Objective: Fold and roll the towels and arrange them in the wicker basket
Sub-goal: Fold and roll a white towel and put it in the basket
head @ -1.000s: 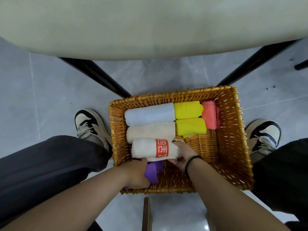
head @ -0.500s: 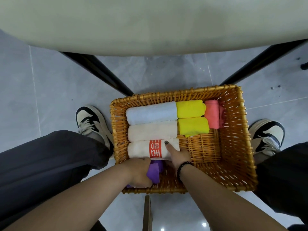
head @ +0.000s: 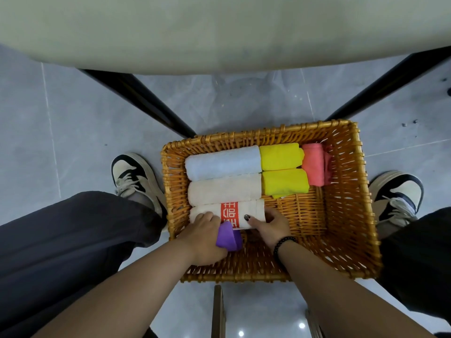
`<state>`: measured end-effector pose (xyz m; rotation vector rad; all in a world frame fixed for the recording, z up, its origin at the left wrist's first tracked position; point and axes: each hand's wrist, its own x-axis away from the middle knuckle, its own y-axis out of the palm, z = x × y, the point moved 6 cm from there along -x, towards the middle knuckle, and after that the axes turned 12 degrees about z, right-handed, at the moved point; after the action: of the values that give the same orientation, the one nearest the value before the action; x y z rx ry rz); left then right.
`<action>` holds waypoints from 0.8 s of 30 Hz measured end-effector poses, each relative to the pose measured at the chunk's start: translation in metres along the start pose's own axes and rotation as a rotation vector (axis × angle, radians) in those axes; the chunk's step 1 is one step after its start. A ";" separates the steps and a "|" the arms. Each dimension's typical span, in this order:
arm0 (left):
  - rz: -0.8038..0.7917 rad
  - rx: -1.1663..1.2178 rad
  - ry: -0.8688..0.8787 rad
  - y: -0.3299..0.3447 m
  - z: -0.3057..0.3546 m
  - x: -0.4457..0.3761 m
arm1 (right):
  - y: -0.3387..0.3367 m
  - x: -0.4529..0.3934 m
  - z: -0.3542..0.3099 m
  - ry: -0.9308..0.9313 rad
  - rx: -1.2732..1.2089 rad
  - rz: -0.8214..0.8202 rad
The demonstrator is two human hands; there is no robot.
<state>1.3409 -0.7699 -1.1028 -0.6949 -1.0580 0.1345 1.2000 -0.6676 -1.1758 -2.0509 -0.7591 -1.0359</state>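
A pale table top (head: 219, 30) fills the upper part of the view, with two black legs (head: 144, 106) slanting down to the grey tiled floor (head: 73, 132). Below it the wicker basket (head: 346, 215) sits on the floor between the person's two sneakers (head: 136, 176), dark trouser legs (head: 68, 240) to either side.

Seven rolled towels can be counted in the basket. Along its far wall lie a light blue roll (head: 223, 162), then two yellow rolls (head: 280, 156) one in front of the other, and one pink roll (head: 314, 164) just right of them. Nearer comes a cream roll (head: 224, 190), touching the blue one, and nearer again a white roll with a red printed band (head: 249, 211). One purple roll (head: 228, 236) is at the near left.

Both forearms reach in from the bottom edge. The left hand (head: 202, 236) has its fingers curled round the purple roll, fingertips touching the white roll's left part. The right hand (head: 269, 226), a black bead bracelet (head: 283, 245) at the wrist, grips the white roll's right end, thumb laid on top and fingers wrapped round the end.

Compared with half a second ago, the right hand has shifted from resting on the roll's top to clasping its end, the left hand has moved further in until it meets the white roll, and the purple roll has come up against it
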 end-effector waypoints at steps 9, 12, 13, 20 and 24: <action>-0.060 0.203 -0.078 -0.023 0.006 -0.011 | -0.027 -0.007 -0.019 0.104 0.236 -0.157; -0.069 0.413 -0.093 -0.041 0.019 -0.012 | -0.055 -0.012 -0.041 0.062 0.236 -0.080; -0.082 0.456 -0.089 -0.044 0.025 -0.012 | -0.059 -0.010 -0.049 0.061 0.177 -0.085; -0.049 0.757 -0.150 -0.036 0.050 -0.010 | -0.047 0.045 -0.104 -0.011 0.036 -0.423; 0.024 0.856 -0.200 -0.029 0.050 -0.007 | -0.038 0.060 -0.104 -0.055 0.291 -0.462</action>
<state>1.2887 -0.7724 -1.0763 0.0850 -1.0564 0.6453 1.1573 -0.7178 -1.0686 -1.6966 -1.3717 -1.0401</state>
